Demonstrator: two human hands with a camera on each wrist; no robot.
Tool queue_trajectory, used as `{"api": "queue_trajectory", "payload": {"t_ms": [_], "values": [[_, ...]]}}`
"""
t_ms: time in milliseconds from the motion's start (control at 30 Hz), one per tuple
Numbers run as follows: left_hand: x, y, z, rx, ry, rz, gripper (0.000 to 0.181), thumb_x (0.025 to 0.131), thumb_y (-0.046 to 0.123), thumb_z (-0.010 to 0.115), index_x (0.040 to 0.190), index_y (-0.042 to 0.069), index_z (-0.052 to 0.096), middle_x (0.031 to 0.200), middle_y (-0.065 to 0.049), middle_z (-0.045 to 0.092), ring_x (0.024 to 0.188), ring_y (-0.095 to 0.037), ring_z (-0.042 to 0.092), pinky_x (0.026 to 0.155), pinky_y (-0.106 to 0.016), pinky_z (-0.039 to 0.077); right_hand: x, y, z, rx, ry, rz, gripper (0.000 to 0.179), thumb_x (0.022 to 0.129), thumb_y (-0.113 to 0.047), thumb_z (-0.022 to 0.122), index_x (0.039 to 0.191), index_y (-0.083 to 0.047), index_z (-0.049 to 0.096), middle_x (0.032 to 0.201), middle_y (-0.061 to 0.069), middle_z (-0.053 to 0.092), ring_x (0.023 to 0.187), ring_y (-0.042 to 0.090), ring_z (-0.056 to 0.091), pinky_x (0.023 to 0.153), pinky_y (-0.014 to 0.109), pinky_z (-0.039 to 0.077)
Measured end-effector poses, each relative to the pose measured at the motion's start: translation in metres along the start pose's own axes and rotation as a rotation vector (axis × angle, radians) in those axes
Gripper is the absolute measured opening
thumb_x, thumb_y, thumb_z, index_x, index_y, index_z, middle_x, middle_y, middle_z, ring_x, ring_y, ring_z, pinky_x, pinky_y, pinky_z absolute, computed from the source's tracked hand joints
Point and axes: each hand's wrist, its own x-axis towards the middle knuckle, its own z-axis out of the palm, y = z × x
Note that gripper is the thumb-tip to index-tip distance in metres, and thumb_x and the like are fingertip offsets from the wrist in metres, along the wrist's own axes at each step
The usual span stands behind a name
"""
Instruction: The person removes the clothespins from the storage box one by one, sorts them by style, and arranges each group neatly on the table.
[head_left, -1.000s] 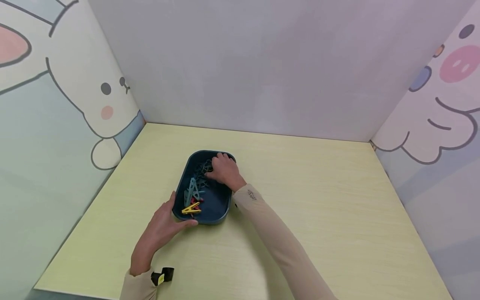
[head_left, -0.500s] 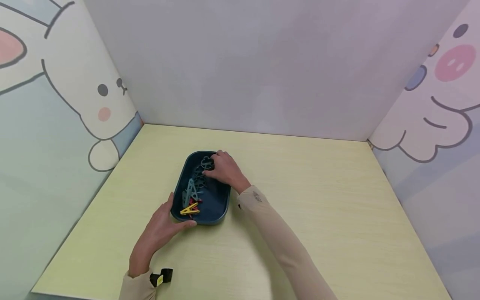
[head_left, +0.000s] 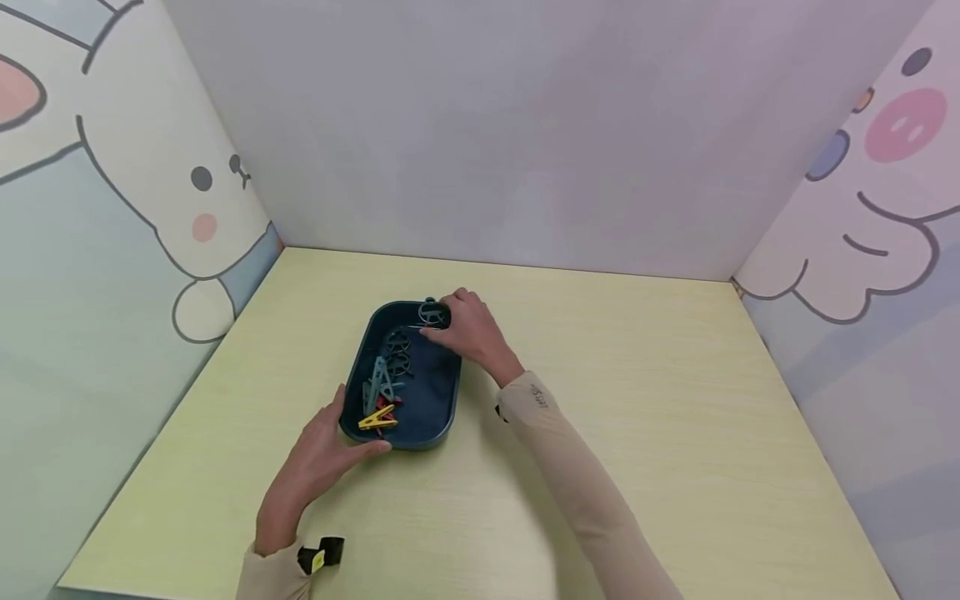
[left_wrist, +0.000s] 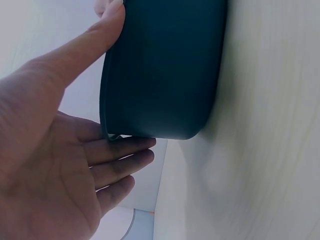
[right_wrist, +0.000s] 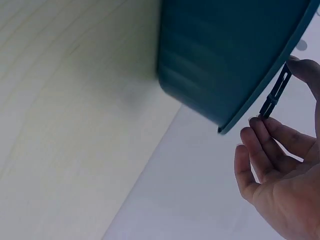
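Observation:
My left hand (head_left: 322,454) spans the near left corner of a dark blue-green bin (head_left: 437,400). Its thumb lies at the near rim and its fairly straight fingers (left_wrist: 122,167) run along the outside of the bin. Over the far right corner, my right hand (head_left: 474,333) pinches a small dark green ring-shaped piece (head_left: 431,312). In the right wrist view this piece (right_wrist: 275,95) shows edge-on as a slim slotted strip between thumb and fingertips, close by the rim. Inside the bin lie a yellow clothespin (head_left: 377,418), teal clothespins (head_left: 380,382), red pieces (head_left: 388,402) and more dark ring-shaped pieces (head_left: 397,352).
The bin stands on a pale wooden table (head_left: 637,417). A plain grey wall (head_left: 510,150) rises behind it, with cartoon-printed walls on the left (head_left: 142,275) and right (head_left: 885,275). A black strap (head_left: 321,554) sits at the left cuff.
My right hand has risen from inside the bin toward its far right corner, bringing one dark ring-shaped piece away from the others. The left hand keeps its place at the corner.

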Motion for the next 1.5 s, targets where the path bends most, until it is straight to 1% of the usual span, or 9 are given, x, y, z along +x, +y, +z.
{"api": "queue_trajectory", "payload": {"t_ms": [100, 333, 567, 800, 1133, 1367, 1500], "values": [[0.0, 0.0, 0.0, 0.0, 0.0, 0.005, 0.124, 0.086, 0.053, 0.082, 0.161, -0.01, 0.006, 0.162, -0.038, 0.018, 0.147, -0.057, 0.021, 0.114, -0.07, 0.028, -0.004, 0.008, -0.005, -0.005, 0.032, 0.017, 0.063, 0.092, -0.047, 0.078, 0.132, 0.001, 0.067, 0.126, 0.017, 0.062, 0.113, 0.031, 0.058, 0.101, 0.046, 0.049], [0.0, 0.0, -0.001, -0.004, -0.011, -0.012, 0.125, 0.086, 0.054, 0.082, 0.161, -0.009, 0.004, 0.163, -0.037, 0.017, 0.148, -0.056, 0.019, 0.115, -0.069, 0.026, -0.015, 0.027, -0.015, 0.021, 0.085, 0.074, 0.061, 0.091, -0.043, 0.08, 0.128, 0.004, 0.068, 0.125, 0.019, 0.063, 0.115, 0.035, 0.058, 0.102, 0.049, 0.049], [0.001, 0.0, -0.001, 0.0, -0.018, -0.004, 0.126, 0.085, 0.055, 0.081, 0.161, -0.009, 0.004, 0.163, -0.038, 0.016, 0.148, -0.057, 0.02, 0.114, -0.07, 0.027, -0.03, 0.051, -0.015, 0.041, 0.098, 0.167, 0.058, 0.089, -0.04, 0.081, 0.124, 0.005, 0.069, 0.121, 0.019, 0.063, 0.112, 0.035, 0.058, 0.1, 0.049, 0.049], [0.002, 0.001, -0.002, 0.01, -0.032, -0.017, 0.128, 0.086, 0.056, 0.081, 0.162, -0.008, 0.001, 0.162, -0.039, 0.016, 0.147, -0.058, 0.02, 0.113, -0.071, 0.027, -0.041, 0.068, -0.012, 0.029, 0.073, 0.226, 0.057, 0.088, -0.038, 0.082, 0.12, 0.007, 0.07, 0.119, 0.021, 0.064, 0.109, 0.036, 0.06, 0.096, 0.049, 0.051], [0.001, 0.0, -0.002, 0.008, -0.024, -0.004, 0.128, 0.085, 0.057, 0.08, 0.161, -0.009, 0.002, 0.162, -0.039, 0.016, 0.148, -0.057, 0.02, 0.114, -0.07, 0.028, -0.051, 0.077, -0.012, 0.01, 0.015, 0.316, 0.055, 0.089, -0.038, 0.082, 0.116, 0.009, 0.07, 0.121, 0.023, 0.064, 0.108, 0.036, 0.06, 0.094, 0.048, 0.053], [0.002, -0.001, -0.001, 0.005, -0.02, 0.001, 0.127, 0.085, 0.056, 0.081, 0.161, -0.01, 0.003, 0.163, -0.038, 0.016, 0.148, -0.056, 0.019, 0.114, -0.07, 0.027, -0.053, 0.079, -0.014, -0.071, -0.033, 0.35, 0.048, 0.088, -0.039, 0.082, 0.101, 0.006, 0.071, 0.108, 0.021, 0.065, 0.093, 0.033, 0.06, 0.083, 0.047, 0.054], [0.002, 0.0, -0.001, 0.005, -0.024, -0.003, 0.127, 0.085, 0.056, 0.081, 0.161, -0.009, 0.002, 0.163, -0.038, 0.015, 0.148, -0.057, 0.019, 0.114, -0.07, 0.026, -0.053, 0.079, -0.015, -0.106, -0.06, 0.366, 0.044, 0.089, -0.04, 0.081, 0.093, 0.002, 0.07, 0.105, 0.019, 0.065, 0.092, 0.033, 0.059, 0.084, 0.049, 0.054]]}}
